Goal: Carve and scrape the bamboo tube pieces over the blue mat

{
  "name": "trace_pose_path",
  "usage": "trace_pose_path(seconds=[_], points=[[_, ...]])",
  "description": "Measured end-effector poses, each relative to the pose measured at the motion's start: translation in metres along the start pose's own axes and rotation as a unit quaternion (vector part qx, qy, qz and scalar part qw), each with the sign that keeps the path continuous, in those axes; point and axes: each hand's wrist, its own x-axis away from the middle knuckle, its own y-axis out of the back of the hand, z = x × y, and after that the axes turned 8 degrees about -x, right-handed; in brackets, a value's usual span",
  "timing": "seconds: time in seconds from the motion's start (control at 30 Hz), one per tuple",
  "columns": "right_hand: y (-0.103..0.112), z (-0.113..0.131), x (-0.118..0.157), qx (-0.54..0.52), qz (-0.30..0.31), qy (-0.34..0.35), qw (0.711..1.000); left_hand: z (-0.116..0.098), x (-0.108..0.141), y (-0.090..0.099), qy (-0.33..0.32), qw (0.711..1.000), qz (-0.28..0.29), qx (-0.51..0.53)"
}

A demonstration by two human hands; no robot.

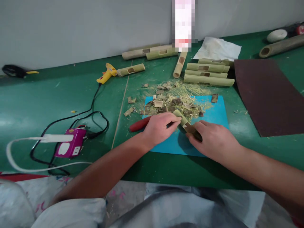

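Note:
A short bamboo tube (pixel 184 121) with a rectangular opening cut in its side slants over a blue sheet (pixel 166 146). My right hand (pixel 215 141) is closed around its near end. The closed fingers of my left hand (pixel 160 128) press on its far part; whether something small is pinched there is hidden. A red handle (pixel 140 123) lies beside my left hand, its other end covered by the hand. Just beyond both hands, bamboo chips and shavings (pixel 177 103) are heaped across the sheet and the green table (pixel 133 158).
Several notched bamboo tubes (pixel 209 81) lie at the back, near a white tissue (pixel 217 48). A dark brown sheet (pixel 268 98) covers the right side. To the left are a yellow glue gun (pixel 106 74), its black cord and a purple power strip (pixel 71 142).

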Motion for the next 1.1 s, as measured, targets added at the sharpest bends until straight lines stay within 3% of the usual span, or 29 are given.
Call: trace_pose_path(seconds=[0.2,0.57,0.83,1.0,1.1], points=[[-0.001,-0.0014,-0.0011,-0.011,-0.014,0.001,1.0,0.0031,-0.0061,0.0032,0.036,0.998,-0.014,-0.042],[0.0006,-0.0014,-0.0011,-0.019,-0.002,-0.004,1.0,0.0033,-0.0077,0.0019,0.032,0.999,-0.014,-0.013],[0.0005,0.0003,-0.003,-0.016,0.0,-0.005,1.0,0.0018,-0.0085,-0.0004,0.129,0.991,-0.026,0.021],[-0.0006,-0.0011,-0.0017,-0.016,-0.005,0.001,1.0,0.0027,-0.0088,0.0,0.111,0.993,-0.034,0.004],[-0.0004,-0.0011,-0.0012,-0.021,-0.004,-0.001,1.0,0.0036,-0.009,0.0027,0.06,0.998,-0.024,-0.018]])
